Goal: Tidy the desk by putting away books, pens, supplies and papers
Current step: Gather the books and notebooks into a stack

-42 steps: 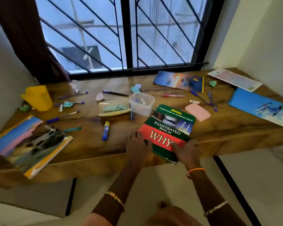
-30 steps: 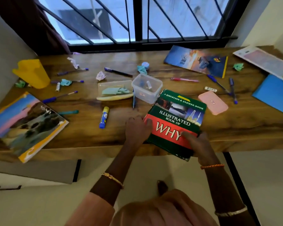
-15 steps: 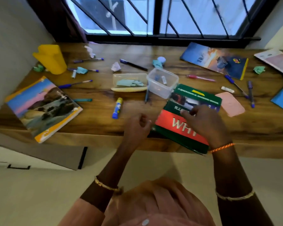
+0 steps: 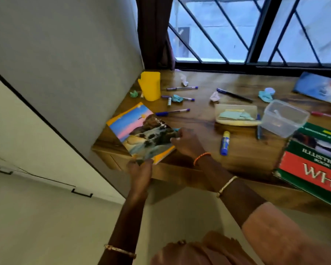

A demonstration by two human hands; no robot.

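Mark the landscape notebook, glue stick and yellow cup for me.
landscape notebook (image 4: 139, 129), head view, middle of cover.
glue stick (image 4: 224, 143), head view, blue barrel.
yellow cup (image 4: 150, 87), head view, side wall.

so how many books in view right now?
3: landscape book at the desk's left corner, held by both hands; green WHY book at the right front edge; blue book by the window. More may sit off-frame right.

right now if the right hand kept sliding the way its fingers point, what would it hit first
The right hand points left across the landscape-cover book it already grips. Past the book's far edge, the grey wall looks next, though depth is hard to judge.
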